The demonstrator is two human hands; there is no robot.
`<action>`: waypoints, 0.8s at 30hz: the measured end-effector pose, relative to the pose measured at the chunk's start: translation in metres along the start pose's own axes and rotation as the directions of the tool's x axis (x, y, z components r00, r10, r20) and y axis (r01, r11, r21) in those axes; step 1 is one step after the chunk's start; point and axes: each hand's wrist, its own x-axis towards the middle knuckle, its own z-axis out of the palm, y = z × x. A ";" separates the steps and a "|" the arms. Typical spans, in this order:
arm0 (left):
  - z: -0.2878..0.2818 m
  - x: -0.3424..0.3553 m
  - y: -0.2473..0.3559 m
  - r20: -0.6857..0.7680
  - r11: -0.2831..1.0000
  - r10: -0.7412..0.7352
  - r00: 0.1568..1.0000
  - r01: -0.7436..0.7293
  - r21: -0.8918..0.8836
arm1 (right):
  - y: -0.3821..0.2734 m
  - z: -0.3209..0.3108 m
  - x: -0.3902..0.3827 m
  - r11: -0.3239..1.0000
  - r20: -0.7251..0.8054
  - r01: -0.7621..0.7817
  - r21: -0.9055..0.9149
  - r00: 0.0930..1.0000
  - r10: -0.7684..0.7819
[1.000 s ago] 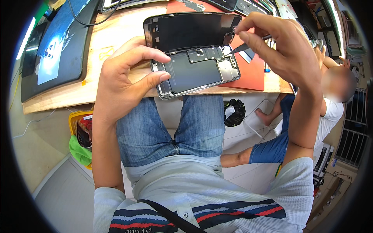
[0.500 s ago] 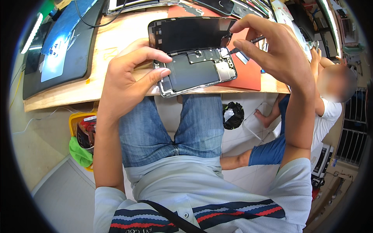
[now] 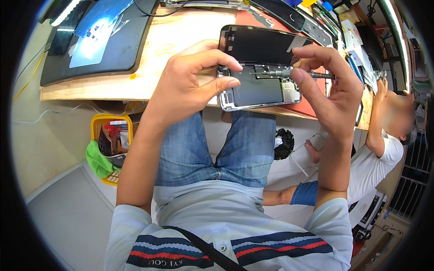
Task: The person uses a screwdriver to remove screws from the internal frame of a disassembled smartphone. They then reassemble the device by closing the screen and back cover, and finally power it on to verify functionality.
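An opened smartphone point(image 3: 257, 92) lies with its inner board and dark battery facing up. Its lifted screen panel point(image 3: 257, 43) stands tilted along the far side. My left hand point(image 3: 192, 77) grips the phone's left edge, thumb and forefinger curled over the frame; its other fingers are partly hidden. My right hand point(image 3: 332, 86) holds a slim screwdriver point(image 3: 282, 72) with a grey body and dark handle. The screwdriver lies nearly level, with its thin tip pointing left above the board. My right forefinger is at the screen panel's right edge.
Under the phone lie a wooden table point(image 3: 169, 49) and a red mat point(image 3: 309, 106). A dark flat case point(image 3: 113, 54) is at left; phone parts point(image 3: 312, 31) lie at the back. Below are a yellow basket point(image 3: 97, 128) and black bag point(image 3: 284, 144). Another person point(image 3: 368, 167) sits at right.
The view has shifted, so the phone and table appear farther right. The screwdriver has swung from a steep slant at the phone's right end to nearly level over the board.
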 end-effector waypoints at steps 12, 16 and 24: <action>0.002 -0.002 -0.002 0.007 0.998 -0.060 0.998 0.060 -0.038 | -0.010 0.009 0.006 0.997 0.072 0.073 -0.014 0.995 -0.072; 0.002 -0.002 -0.002 0.002 0.998 -0.054 0.999 0.054 -0.041 | -0.011 0.011 0.007 0.996 0.080 0.088 -0.011 0.993 -0.087; -0.002 -0.001 0.005 0.021 1.000 -0.027 0.999 0.027 0.003 | -0.012 0.009 0.006 0.993 0.096 0.117 -0.032 0.989 -0.114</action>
